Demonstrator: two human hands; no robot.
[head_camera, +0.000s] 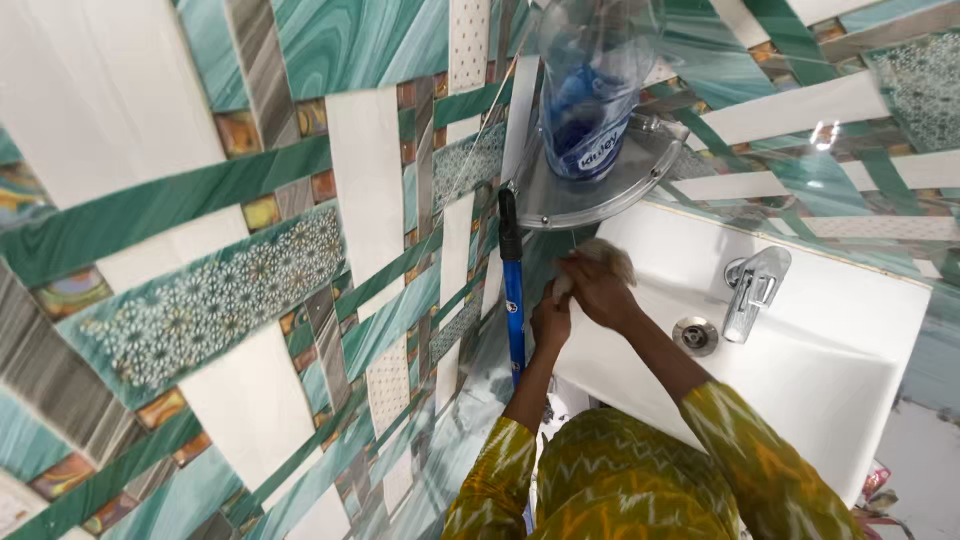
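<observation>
- Looking straight down at a white washbasin set against a wall of woven green, white and grey tiles.
- Right hand sits over the basin's back left corner, fingers curled down around a pale, fluffy scrub pad — the grip is closed on it, the pad poking out beyond the knuckles.
- The pad is right at the basin's rim, just below the glass shelf, touching or very nearly touching the white surface; exact contact is hard to tell.
- Left hand is tucked in just beside and under the right one, at the basin's left edge. Its fingers look bent, but whether that grip is pressed on anything, I cannot tell — the right hand covers part of it.
- Both forearms come up out of yellow-green patterned sleeves at the bottom of the view.
- Just left of the hands, a blue handle with a black upper end stands against the tiled wall, close to the left hand but apart from it.
- Above the hands, a curved clear glass corner shelf carries a clear plastic bottle of blue liquid, standing upright.
- To the right, a chrome tap sits on the basin's back ledge, and the round metal drain lies near it, well clear of both hands.
</observation>
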